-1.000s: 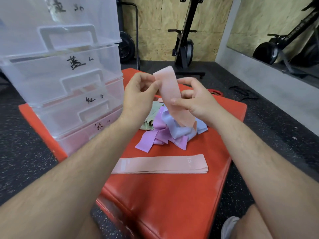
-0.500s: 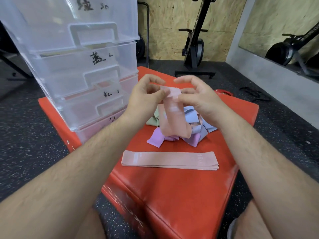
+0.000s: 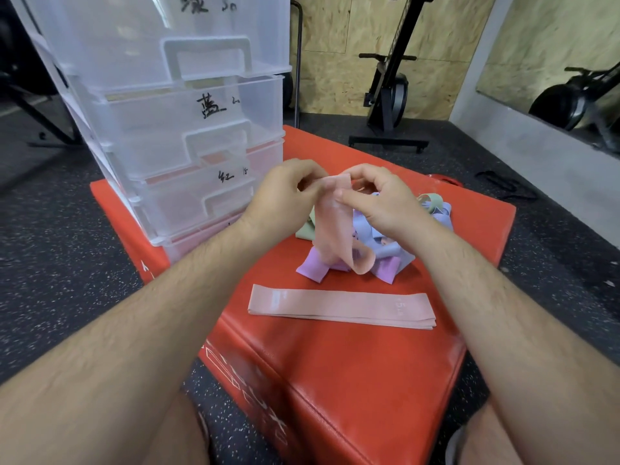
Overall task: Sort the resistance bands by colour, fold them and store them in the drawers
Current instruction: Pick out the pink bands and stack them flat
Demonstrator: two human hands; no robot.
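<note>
My left hand (image 3: pixel 285 199) and my right hand (image 3: pixel 379 199) both pinch the top end of a pink resistance band (image 3: pixel 335 233), which hangs down above a tangled pile of purple, blue and green bands (image 3: pixel 385 256). Its lower end curls near the pile. Nearer to me, a flat stack of pink bands (image 3: pixel 342 305) lies lengthwise on the red padded box (image 3: pixel 335 380). A clear plastic drawer unit (image 3: pixel 188 129) with handwritten labels stands on the box at the left, all its drawers shut.
The red box sits on black speckled gym flooring. A black exercise machine (image 3: pixel 389 95) stands at the back by a plywood wall. A mirror and grey ledge run along the right. My knees show at the bottom edge.
The pink band, held up high a second ago, has come down and hangs doubled; both hands have closed in together on its top end. The view has shifted right and down.
</note>
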